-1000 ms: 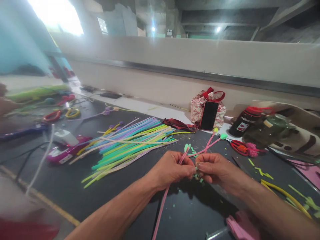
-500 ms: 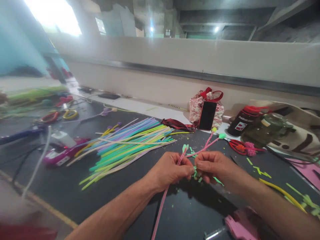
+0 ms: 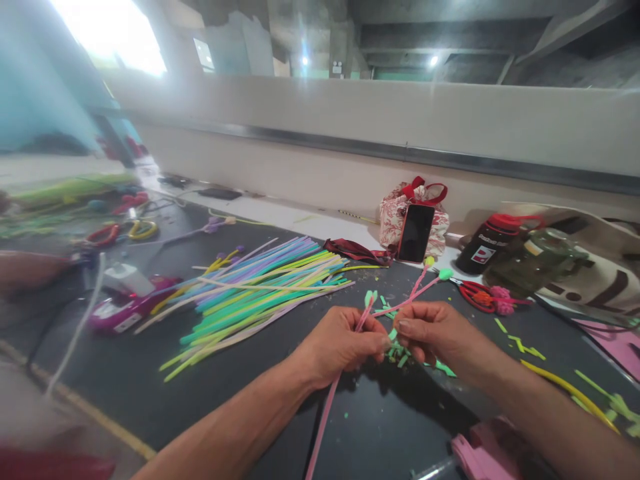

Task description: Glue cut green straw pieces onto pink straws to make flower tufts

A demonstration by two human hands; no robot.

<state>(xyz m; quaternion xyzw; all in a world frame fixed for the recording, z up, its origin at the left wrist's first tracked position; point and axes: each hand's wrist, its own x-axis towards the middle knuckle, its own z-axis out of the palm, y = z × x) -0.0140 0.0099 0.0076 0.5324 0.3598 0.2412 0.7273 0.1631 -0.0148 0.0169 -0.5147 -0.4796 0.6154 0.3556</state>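
My left hand [image 3: 340, 340] is closed round a long pink stick [image 3: 323, 427] that runs down toward me and ends in a small green tip [image 3: 371, 296] above my fingers. My right hand [image 3: 437, 333] is closed in a pinch right beside it, holding small green foam pieces [image 3: 400, 350] between the two hands. Two more pink sticks with green and yellow bud tips [image 3: 436, 269] fan out from behind my right hand. Both hands hover just above the black tabletop [image 3: 260, 393].
A fan of coloured foam sticks [image 3: 250, 290] lies to the left. A pink glue gun [image 3: 123, 310] sits further left, another pink tool [image 3: 480, 453] at the near right. Red scissors [image 3: 475, 293], a phone [image 3: 416, 232] against a floral bag, a bottle and green scraps lie at the right.
My hands have stayed pinched together on the pink stick; more green foam pieces now show between and under my fingers. The view shifted slightly.
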